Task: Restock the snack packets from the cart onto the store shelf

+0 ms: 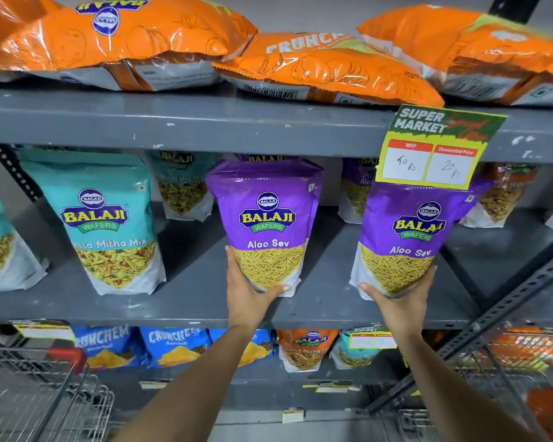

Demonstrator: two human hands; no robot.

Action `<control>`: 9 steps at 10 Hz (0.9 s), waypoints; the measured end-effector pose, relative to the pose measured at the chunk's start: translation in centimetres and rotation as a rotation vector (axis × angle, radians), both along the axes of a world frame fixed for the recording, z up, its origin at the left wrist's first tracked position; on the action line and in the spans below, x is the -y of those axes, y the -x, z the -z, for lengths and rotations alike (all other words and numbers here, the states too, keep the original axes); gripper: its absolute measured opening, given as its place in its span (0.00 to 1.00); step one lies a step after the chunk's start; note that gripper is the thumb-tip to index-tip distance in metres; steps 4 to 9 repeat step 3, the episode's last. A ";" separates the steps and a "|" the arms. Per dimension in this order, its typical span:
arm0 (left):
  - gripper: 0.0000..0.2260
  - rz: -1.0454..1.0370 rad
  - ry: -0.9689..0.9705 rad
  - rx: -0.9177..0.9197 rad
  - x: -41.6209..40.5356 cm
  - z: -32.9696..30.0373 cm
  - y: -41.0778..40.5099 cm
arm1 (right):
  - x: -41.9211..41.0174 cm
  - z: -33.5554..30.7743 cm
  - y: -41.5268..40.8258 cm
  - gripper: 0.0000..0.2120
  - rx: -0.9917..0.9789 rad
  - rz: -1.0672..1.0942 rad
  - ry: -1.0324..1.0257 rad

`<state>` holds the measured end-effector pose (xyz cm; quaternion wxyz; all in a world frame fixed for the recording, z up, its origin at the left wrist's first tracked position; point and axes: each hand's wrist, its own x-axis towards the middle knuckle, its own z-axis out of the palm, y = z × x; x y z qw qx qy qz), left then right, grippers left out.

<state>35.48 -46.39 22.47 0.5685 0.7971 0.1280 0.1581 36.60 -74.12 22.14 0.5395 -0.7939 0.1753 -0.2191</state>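
Two purple Aloo Sev packets stand upright on the grey middle shelf [189, 301]. My left hand [248, 293] grips the bottom of the middle purple packet [265, 218]. My right hand [403, 298] cups the base of the right purple packet [409, 237], whose top is partly hidden by a price tag [434, 148]. The wire cart [39, 393] with a red handle sits at the lower left.
Teal Khatta Mitha Mix packets [106, 224] stand to the left, with more packets behind. Orange chip bags [118, 36] lie on the top shelf. Blue and orange packets [173, 346] fill the lower shelf. A slotted metal brace [492, 317] crosses at the right, beside a wire basket [524, 352].
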 end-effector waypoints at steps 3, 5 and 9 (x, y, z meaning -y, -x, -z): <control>0.50 -0.033 -0.112 0.015 -1.1 0.1 3.6 | -1.3 -1.0 3.2 0.59 0.067 0.174 -0.189; 0.50 -0.033 -0.112 0.015 -1.1 0.1 3.6 | -1.3 -1.0 3.2 0.59 0.067 0.174 -0.189; 0.50 -0.033 -0.112 0.015 -1.1 0.1 3.6 | -1.3 -1.0 3.2 0.59 0.067 0.174 -0.189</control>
